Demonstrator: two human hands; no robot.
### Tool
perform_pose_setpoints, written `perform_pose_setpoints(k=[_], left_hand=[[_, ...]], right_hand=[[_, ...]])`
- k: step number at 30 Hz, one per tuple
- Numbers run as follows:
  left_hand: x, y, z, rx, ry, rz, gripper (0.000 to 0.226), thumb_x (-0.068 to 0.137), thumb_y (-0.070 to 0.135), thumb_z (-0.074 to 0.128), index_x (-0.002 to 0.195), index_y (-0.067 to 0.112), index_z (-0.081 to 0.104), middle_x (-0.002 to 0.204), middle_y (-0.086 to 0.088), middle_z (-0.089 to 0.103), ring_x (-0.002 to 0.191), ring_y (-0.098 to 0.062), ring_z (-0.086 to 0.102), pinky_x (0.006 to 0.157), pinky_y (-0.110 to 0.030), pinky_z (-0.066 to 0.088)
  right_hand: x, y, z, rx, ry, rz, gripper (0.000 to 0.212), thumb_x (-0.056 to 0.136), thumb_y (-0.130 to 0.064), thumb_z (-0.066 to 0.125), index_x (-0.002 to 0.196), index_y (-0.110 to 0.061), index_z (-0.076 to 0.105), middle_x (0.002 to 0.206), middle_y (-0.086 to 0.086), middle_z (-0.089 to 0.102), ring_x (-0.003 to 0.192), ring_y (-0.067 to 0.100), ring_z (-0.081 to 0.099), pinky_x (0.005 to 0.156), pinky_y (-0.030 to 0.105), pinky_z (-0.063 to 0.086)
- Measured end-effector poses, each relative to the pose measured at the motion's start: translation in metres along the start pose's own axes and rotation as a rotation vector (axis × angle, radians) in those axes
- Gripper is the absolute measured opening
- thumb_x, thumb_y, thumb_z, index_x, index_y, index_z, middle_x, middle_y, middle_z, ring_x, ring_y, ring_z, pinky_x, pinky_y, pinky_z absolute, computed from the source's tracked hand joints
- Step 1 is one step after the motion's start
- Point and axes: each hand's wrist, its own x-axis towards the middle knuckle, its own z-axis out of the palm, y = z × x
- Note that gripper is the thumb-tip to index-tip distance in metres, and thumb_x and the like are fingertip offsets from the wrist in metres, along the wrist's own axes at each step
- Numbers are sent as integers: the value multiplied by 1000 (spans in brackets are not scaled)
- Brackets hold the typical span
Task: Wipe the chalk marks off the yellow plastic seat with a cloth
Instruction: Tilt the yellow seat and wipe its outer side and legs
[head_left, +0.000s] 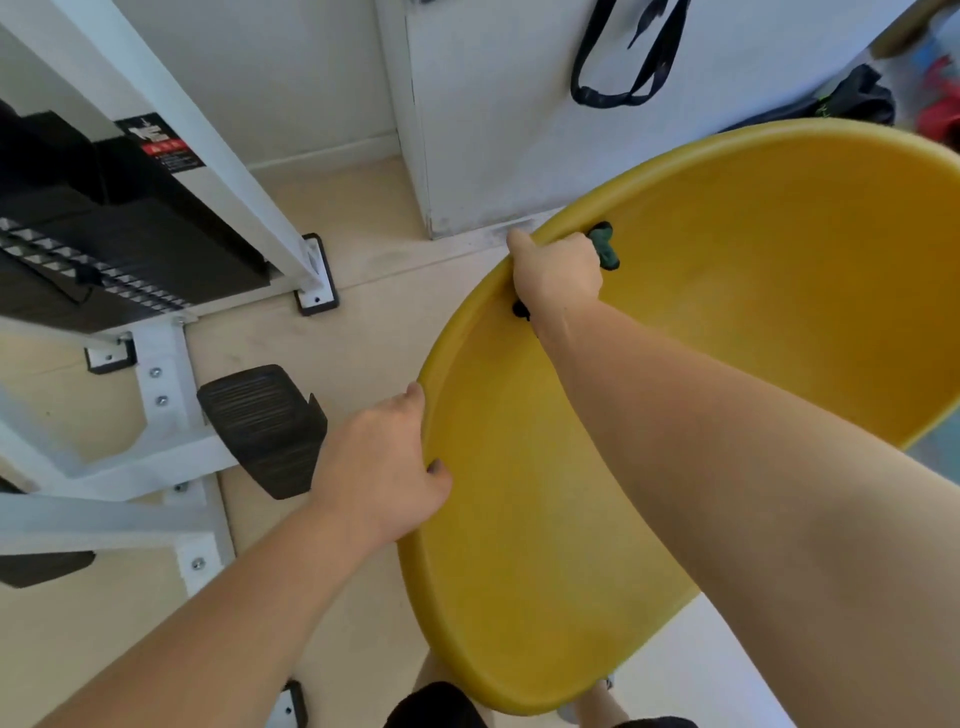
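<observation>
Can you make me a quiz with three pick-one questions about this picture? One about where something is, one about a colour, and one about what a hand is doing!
1. Where is the cloth?
A. On the floor
B. In the right hand, by the rim of the yellow seat
C. Hanging on the wall

2. What colour is the cloth?
A. Dark green
B. Pink
C. White

3. What is the left hand doing?
A. Hanging free
B. Holding the seat's edge
C. Holding a bottle

Answers:
1 B: the cloth pokes out of the right hand's fist up by the seat's rim.
2 A: the bit that shows is dark green.
3 B: its thumb and fingers curl round the seat's left edge.
</observation>
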Motion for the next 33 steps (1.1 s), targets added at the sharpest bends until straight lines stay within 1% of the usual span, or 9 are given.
perform_pose_setpoints(k=[7,11,14,16,18,22,27,30,33], left_hand=[[-64,63,45,-78,-156,-19,80,80,49,54,151,20,32,99,9,57,91,-13,57,77,-25,49],[-98,94,63,-200,-473,39,32,82,43,55,111,32,49,88,14,55,82,-8,56,73,-29,52],[-87,101,61,-111,-630,144,12,85,33,53,93,25,57,84,7,60,82,-17,59,73,-36,52],[-58,103,52,-21,-529,189,36,90,32,55,125,30,61,119,8,65,112,-19,59,95,-31,48],[-18,110,36,42,-316,202,59,93,32,57,149,28,40,145,2,51,133,-19,46,106,-30,36],[53,133,13,320,-16,472,80,87,37,64,155,31,22,161,-8,24,144,-29,27,116,-44,27],[91,177,11,772,-88,768,104,75,73,60,155,38,5,166,-1,-7,152,-25,-2,120,-55,2],[92,182,23,838,-325,801,98,67,87,51,150,38,32,162,3,24,151,-19,10,119,-55,-4],[82,169,35,771,-346,793,86,67,91,42,136,40,52,137,11,51,137,-13,36,120,-55,-3]], right_hand=[[17,65,-59,-129,64,-122,76,57,-76,52,106,-18,49,111,14,62,108,35,60,88,56,56],[15,94,-85,-15,74,-143,49,54,-65,51,82,-28,36,94,6,47,91,22,41,68,45,44],[-6,119,-97,-23,-34,-205,40,57,-60,56,79,-32,38,91,11,52,88,30,50,64,44,45],[-17,131,-108,-84,-84,-256,46,57,-60,57,84,-24,45,91,12,57,91,33,57,64,44,48],[-29,141,-117,-153,-128,-306,49,56,-62,54,82,-22,44,89,10,55,87,31,54,62,38,40],[-65,171,-136,-302,-266,-404,42,68,-48,72,85,-24,42,91,4,45,90,29,44,70,36,37],[-120,225,-169,-531,-489,-551,46,73,-42,77,92,-19,43,98,2,41,96,25,36,82,37,38],[-134,253,-189,-716,-600,-651,50,74,-50,74,104,-19,49,100,1,40,96,22,34,85,36,37],[-134,263,-209,-801,-651,-700,63,75,-49,73,125,-17,52,101,0,40,99,22,34,85,34,34]])
